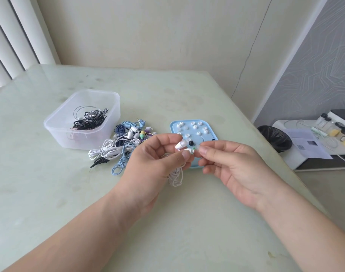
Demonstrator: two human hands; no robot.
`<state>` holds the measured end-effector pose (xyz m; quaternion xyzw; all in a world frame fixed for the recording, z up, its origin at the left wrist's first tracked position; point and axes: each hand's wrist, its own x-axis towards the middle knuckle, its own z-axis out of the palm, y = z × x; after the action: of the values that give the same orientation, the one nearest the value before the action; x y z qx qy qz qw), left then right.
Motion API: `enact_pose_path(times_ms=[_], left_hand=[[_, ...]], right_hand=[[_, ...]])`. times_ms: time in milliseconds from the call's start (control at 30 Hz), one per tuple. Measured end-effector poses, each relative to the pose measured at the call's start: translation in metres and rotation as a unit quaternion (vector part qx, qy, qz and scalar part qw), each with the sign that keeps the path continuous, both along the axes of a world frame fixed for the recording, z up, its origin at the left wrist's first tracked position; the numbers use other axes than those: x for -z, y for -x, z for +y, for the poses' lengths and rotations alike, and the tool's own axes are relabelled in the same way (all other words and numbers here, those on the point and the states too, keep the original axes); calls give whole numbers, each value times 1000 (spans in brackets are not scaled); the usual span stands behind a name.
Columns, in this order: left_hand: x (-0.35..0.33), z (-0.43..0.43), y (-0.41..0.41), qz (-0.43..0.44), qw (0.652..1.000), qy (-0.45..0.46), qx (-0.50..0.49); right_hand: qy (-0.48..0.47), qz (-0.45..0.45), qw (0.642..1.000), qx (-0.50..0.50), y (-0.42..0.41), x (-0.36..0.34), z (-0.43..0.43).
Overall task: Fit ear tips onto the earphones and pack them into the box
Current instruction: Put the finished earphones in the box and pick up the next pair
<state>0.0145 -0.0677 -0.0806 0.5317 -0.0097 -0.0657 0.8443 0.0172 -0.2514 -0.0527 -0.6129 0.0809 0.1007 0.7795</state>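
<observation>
— What do the earphones (184, 146) look like?
— Two white buds, one nozzle black, one green, with white cable dangling. Their long axes lie left-right, nozzles pointing right.
— Where?
— Above the surface (50, 193), toward its right edge, pinched in the left grip (154, 160). The right grip (232, 165) pinches a pale ear tip (200, 148).

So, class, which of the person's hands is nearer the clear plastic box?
Left. The left hand is right of the clear plastic box, by the loose earphones; the right hand is farther right, by the blue tray.
</observation>
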Motion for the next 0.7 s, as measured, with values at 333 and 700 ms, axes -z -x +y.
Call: enact_pose_path(times_ms=[333, 700], left_hand=[[4, -1, 0, -19, 1000, -21, 1], [5, -3, 0, -36, 999, -37, -8]], right_hand=[[-50, -8, 997, -58, 2, 12, 0], [-61, -12, 997, -47, 4, 12, 1]])
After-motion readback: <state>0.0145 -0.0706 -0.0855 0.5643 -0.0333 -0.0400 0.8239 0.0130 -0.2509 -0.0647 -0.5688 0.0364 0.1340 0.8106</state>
